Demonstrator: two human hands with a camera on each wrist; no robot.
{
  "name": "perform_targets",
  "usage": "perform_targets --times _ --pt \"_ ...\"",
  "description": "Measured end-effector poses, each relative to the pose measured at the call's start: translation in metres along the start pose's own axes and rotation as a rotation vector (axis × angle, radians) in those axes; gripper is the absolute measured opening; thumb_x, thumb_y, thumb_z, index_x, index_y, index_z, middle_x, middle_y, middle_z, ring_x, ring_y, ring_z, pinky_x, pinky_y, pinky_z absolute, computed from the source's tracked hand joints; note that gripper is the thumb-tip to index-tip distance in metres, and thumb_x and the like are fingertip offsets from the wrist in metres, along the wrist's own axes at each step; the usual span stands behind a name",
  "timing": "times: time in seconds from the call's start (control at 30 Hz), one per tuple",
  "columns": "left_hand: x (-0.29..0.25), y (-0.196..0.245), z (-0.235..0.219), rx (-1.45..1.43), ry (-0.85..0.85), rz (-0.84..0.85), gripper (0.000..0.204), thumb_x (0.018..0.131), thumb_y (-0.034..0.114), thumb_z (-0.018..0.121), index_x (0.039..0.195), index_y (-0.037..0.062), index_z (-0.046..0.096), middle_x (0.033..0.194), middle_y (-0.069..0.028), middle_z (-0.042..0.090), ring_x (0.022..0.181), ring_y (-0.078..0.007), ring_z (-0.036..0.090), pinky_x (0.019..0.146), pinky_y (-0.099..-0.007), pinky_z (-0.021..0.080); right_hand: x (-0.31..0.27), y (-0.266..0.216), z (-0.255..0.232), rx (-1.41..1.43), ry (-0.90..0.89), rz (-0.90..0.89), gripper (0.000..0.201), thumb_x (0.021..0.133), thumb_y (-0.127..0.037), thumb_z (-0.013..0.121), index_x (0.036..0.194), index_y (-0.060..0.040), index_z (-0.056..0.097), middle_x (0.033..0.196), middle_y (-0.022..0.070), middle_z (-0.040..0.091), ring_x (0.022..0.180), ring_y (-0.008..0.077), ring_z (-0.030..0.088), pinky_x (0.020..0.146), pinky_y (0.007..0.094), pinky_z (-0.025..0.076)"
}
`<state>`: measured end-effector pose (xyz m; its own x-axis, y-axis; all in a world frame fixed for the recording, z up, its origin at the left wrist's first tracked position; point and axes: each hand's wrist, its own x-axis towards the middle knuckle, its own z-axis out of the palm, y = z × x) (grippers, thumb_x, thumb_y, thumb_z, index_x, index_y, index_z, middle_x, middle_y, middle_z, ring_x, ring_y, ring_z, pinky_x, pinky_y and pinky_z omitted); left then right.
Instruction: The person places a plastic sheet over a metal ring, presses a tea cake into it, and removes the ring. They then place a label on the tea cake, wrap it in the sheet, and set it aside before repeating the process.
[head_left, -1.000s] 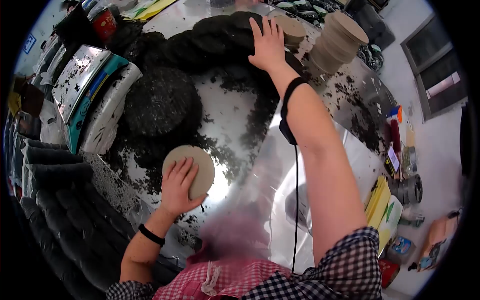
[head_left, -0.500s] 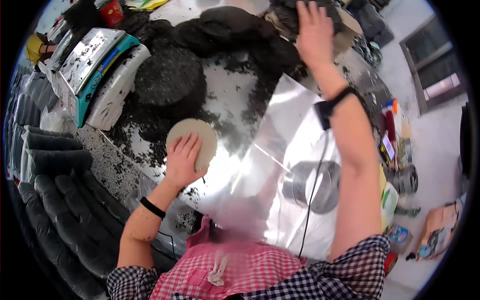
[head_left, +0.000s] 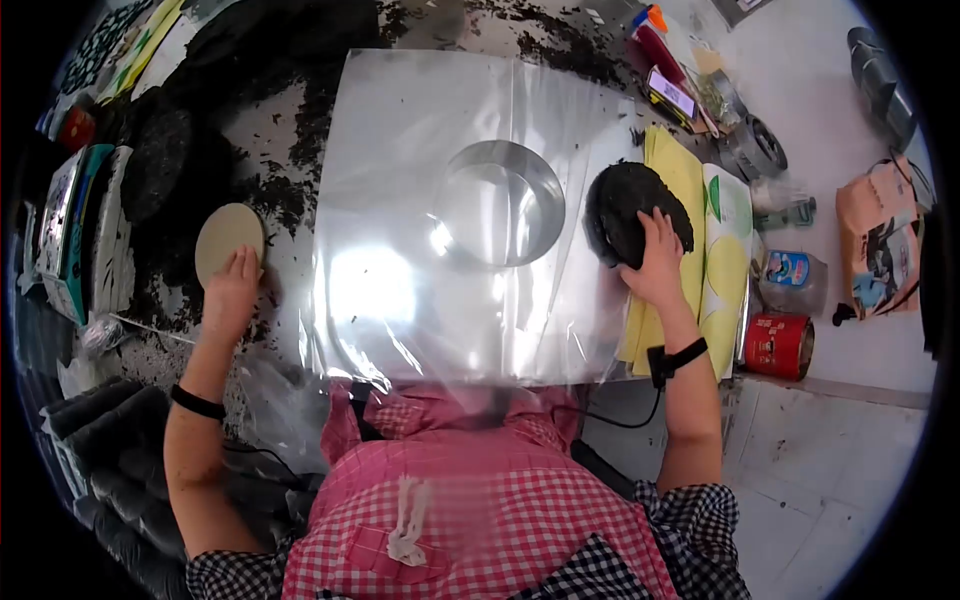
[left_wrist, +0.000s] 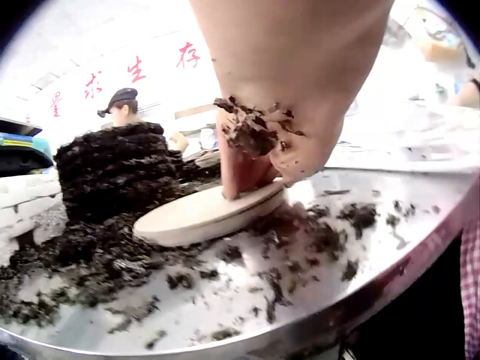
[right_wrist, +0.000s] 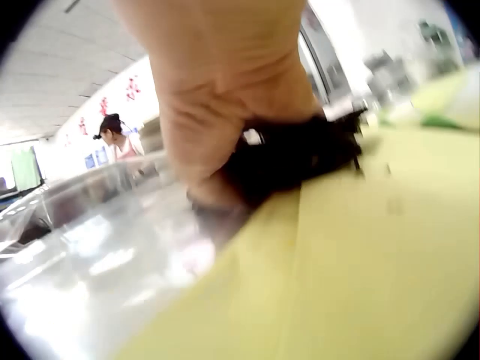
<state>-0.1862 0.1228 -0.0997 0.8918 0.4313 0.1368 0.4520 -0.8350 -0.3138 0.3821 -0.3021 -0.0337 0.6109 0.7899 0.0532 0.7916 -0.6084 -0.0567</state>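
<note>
My left hand [head_left: 230,295] rests its fingers on the near edge of a round beige disc [head_left: 230,232] at the left of the table. In the left wrist view the disc [left_wrist: 195,217] lies tilted over dark crumbs, and flakes cling to the hand. On the right, my right hand [head_left: 660,265] grips a round dark cake of dried leafy flakes [head_left: 630,205], thumb at its near edge and fingers over its top. This cake overlaps the clear plastic sheet [head_left: 400,150] and yellow printed bags [head_left: 645,315]. Its underside is hidden in the head view.
A shiny ring [head_left: 545,180] sits in the middle of the plastic sheet. Stacked dark cakes [left_wrist: 112,176], a scale [head_left: 70,225] and dark filled bags [head_left: 115,440] stand on the left. At the right are a red can [head_left: 780,345], a plastic bottle [head_left: 795,275] and a phone [head_left: 670,92].
My right hand has come from the far stacks to the right side, bringing the dark cake. My left hand stays with the disc, its fingers now nearer the edge. The head view has turned right.
</note>
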Motion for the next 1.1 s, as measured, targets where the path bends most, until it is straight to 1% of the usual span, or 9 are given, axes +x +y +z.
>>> perform_targets --times 0.1,0.2,0.37,0.4,0.47,0.57,0.8,0.97,1.1 --pt "0.012 -0.031 -0.067 0.085 -0.295 -0.245 0.035 0.1 0.014 0.061 0.133 0.0017 0.062 0.119 -0.0177 0.071 0.105 -0.0312 0.071 0.08 -0.0413 0.059 0.018 -0.012 -0.039 0.081 -0.124 0.067 0.104 0.065 -0.031 0.094 0.154 -0.0122 0.045 0.153 0.0222 0.047 0.142 0.0447 0.044 0.117 0.0539 0.038" --pt "0.019 -0.077 -0.11 0.179 0.468 -0.396 0.017 0.1 0.013 0.068 0.115 0.0109 0.073 0.093 -0.0081 0.075 0.075 -0.0247 0.073 0.062 -0.036 0.057 0.023 -0.003 -0.046 0.126 -0.167 0.03 0.1 0.067 -0.031 0.092 0.154 -0.0097 0.046 0.147 0.0212 0.052 0.137 0.044 0.049 0.112 0.0492 0.046" --pt "0.141 0.037 -0.208 -0.239 0.858 -0.088 0.019 0.096 0.011 0.073 0.114 0.0133 0.077 0.1 -0.0064 0.078 0.081 -0.0229 0.074 0.067 -0.032 0.057 0.019 0.04 -0.022 0.229 -0.123 -0.11 0.08 0.082 -0.015 0.074 0.156 -0.009 0.045 0.155 0.0232 0.049 0.141 0.0445 0.047 0.114 0.0515 0.043" --pt "0.165 0.081 -0.24 -0.167 0.416 -0.089 0.026 0.09 0.006 0.073 0.114 0.0134 0.077 0.106 -0.0053 0.078 0.089 -0.0244 0.075 0.074 -0.0338 0.058 0.017 0.034 -0.03 0.207 -0.063 -0.064 0.077 0.083 -0.01 0.069 0.156 -0.0092 0.045 0.156 0.0239 0.048 0.143 0.0449 0.046 0.116 0.0509 0.042" --pt "0.211 0.139 -0.203 -0.562 0.695 0.493 0.027 0.088 0.009 0.065 0.113 0.0094 0.075 0.114 -0.0073 0.078 0.097 -0.0281 0.075 0.078 -0.0351 0.059 0.011 0.007 -0.063 0.152 0.06 0.038 0.074 0.086 0.001 0.058 0.158 -0.0097 0.043 0.159 0.0252 0.046 0.145 0.0457 0.044 0.118 0.0497 0.039" --pt "0.228 0.197 -0.162 -0.549 0.691 0.676 0.03 0.085 0.011 0.065 0.112 -0.0006 0.072 0.118 -0.0159 0.074 0.108 -0.0312 0.073 0.086 -0.039 0.062 -0.005 -0.026 -0.103 0.23 0.393 -0.082 0.072 0.083 0.007 0.045 0.154 -0.0034 0.048 0.159 0.0249 0.046 0.148 0.0472 0.041 0.123 0.0508 0.033" --pt "0.191 0.193 -0.136 -0.627 0.281 0.498 0.041 0.083 0.02 0.075 0.118 0.0005 0.069 0.124 -0.0186 0.071 0.117 -0.0337 0.069 0.105 -0.0467 0.056 0.008 -0.129 -0.093 0.368 0.433 -0.528 0.058 0.089 -0.004 0.051 0.146 -0.0043 0.059 0.159 0.023 0.048 0.148 0.046 0.041 0.122 0.0552 0.032" --pt "0.193 0.181 -0.171 -1.151 0.504 0.005 0.046 0.081 0.003 0.081 0.123 0.0006 0.063 0.105 -0.0124 0.063 0.096 -0.033 0.062 0.087 -0.042 0.053 0.024 -0.164 -0.044 0.234 0.042 -0.739 0.055 0.08 -0.003 0.065 0.135 -0.0082 0.066 0.15 0.019 0.055 0.138 0.0439 0.051 0.116 0.0526 0.042" --pt "0.256 0.216 -0.169 -0.769 -0.068 0.182 0.078 0.065 0.018 0.095 0.129 0.0022 0.054 0.119 -0.0202 0.062 0.107 -0.0396 0.065 0.092 -0.0456 0.055 0.075 -0.164 -0.061 0.436 -0.19 -0.66 0.048 0.076 -0.015 0.076 0.12 -0.0011 0.064 0.126 0.0211 0.062 0.118 0.042 0.059 0.105 0.0502 0.048"
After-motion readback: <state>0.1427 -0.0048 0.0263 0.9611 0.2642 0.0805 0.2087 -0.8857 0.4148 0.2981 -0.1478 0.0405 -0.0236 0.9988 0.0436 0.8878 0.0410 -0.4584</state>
